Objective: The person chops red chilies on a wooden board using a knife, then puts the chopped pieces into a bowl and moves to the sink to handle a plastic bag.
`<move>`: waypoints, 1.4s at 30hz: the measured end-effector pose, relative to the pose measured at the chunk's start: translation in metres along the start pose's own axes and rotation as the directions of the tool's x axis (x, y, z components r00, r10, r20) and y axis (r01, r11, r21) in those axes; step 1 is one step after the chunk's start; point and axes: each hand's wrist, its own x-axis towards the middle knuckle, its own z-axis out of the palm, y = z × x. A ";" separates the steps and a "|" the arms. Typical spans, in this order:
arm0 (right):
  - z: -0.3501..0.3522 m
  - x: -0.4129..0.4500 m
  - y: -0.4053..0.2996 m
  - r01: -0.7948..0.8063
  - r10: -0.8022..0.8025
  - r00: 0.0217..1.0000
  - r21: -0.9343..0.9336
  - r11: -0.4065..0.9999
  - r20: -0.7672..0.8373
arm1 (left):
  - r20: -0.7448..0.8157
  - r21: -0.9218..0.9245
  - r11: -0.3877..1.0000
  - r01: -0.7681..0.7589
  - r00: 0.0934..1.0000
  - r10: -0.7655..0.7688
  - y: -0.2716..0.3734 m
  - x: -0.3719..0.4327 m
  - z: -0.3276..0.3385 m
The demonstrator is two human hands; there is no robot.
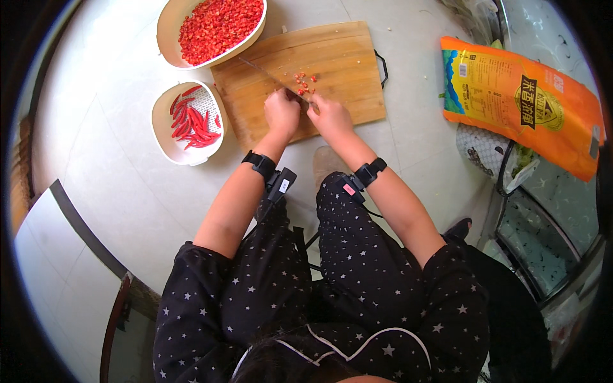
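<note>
My right hand (331,116) grips the handle of a kitchen knife (268,75) over a wooden cutting board (335,52). Its blade, seen nearly edge-on, slants away to the far left. Close beside the blade is my left hand (283,112), its fingers curled low to the board; whether they hold a chilli is hidden. A few cut red chilli pieces (301,84) lie just beyond the knife. Left of the board, a pale plastic basket (160,119) holds whole red chillies (194,124). A larger cream basin (167,33) behind it contains many chopped red chillies (220,31).
On the right, an orange printed bag (522,105) rests above a patterned bag (479,148) with greens in it. Glass-topped furniture (536,234) stands at the right edge. A black handle (381,69) projects from the board's right side. Pale floor tiles (115,158) surround everything.
</note>
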 end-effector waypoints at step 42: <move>-0.001 0.000 0.004 -0.076 0.081 0.996 0.099 0.992 -0.045 | 0.097 0.029 0.998 0.060 0.993 -0.063 -0.002 0.005 -0.002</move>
